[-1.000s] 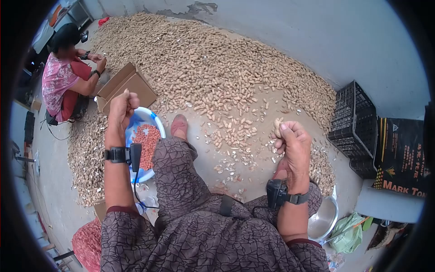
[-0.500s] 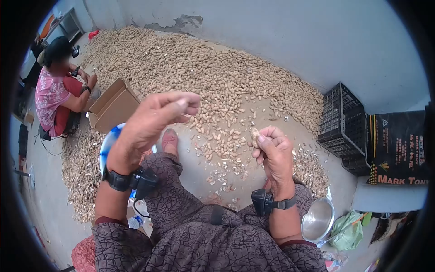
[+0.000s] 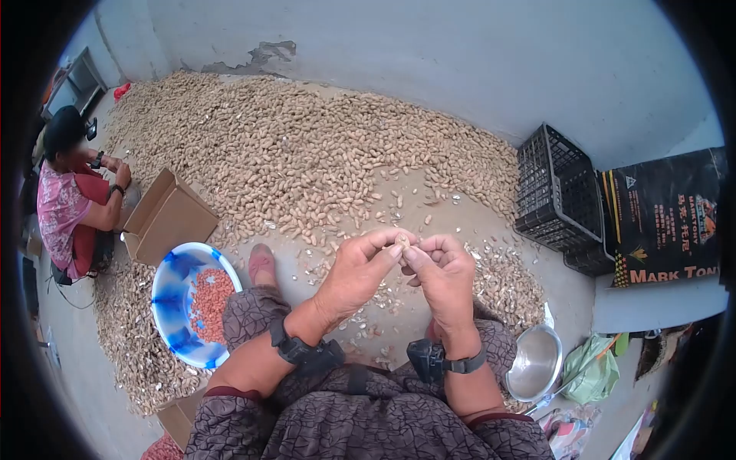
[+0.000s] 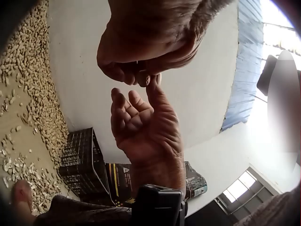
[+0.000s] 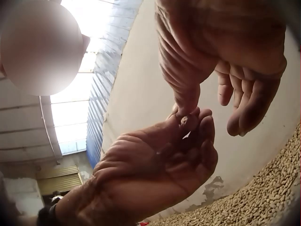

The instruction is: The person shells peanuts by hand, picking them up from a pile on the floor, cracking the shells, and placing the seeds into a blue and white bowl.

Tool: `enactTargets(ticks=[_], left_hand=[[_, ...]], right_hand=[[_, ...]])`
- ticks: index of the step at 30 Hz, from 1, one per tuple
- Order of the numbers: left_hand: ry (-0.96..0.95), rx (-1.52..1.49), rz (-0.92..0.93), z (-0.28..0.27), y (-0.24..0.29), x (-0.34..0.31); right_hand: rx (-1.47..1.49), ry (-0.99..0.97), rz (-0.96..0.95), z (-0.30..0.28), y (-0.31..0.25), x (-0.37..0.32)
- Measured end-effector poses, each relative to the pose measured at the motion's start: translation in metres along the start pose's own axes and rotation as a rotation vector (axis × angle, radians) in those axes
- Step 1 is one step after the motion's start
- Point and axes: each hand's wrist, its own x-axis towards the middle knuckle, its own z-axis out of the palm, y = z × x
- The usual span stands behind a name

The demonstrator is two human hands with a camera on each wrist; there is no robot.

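In the head view my left hand and right hand meet in front of me, thumbs close together, pinching one peanut between them. The left wrist view shows the peanut at the fingertips of both hands, mostly covered by them. From the right wrist, a small part of the peanut shows between the thumbs. A blue and white basin holding reddish shelled kernels stands left of my foot.
A wide heap of unshelled peanuts lies along the wall. Empty shells lie at both sides. Around are a cardboard box, a black crate, a metal bowl, a green bag and a crouching person at left.
My left hand has moved right, from near the basin to my right hand, and now touches the peanut that my right hand held. The head view has shifted, showing the basin more fully.
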Motion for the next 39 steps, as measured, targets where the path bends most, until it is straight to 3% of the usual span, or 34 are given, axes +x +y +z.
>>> enactTargets(ticks=[4,7,9,18,22,27,34,39], left_hand=[[0.007,-0.05,0.052,0.007,0.0,0.002],[-0.026,-0.047,0.004,0.01,-0.003,0.001],[-0.089,0.01,0.013,0.009,-0.004,-0.001],[-0.125,0.21,0.162,0.002,-0.007,-0.005],[-0.144,0.296,0.242,0.003,0.0,-0.008],[-0.158,0.236,0.118,0.001,0.009,-0.013],[-0.136,0.199,0.152,-0.002,-0.008,-0.014],[-0.112,0.131,0.028,0.0,-0.006,-0.013]], right_hand=[[0.012,0.092,-0.1,0.003,-0.011,0.002],[0.027,-0.063,-0.053,-0.002,-0.016,0.001],[0.14,-0.238,0.086,-0.006,-0.014,0.001],[0.261,-0.38,0.087,-0.008,0.0,0.006],[0.264,-0.36,0.069,-0.007,0.003,0.006],[0.295,-0.342,0.0,-0.004,0.002,0.005],[0.243,-0.262,0.021,0.0,0.001,0.002],[0.291,-0.287,0.103,-0.001,0.003,0.007]])
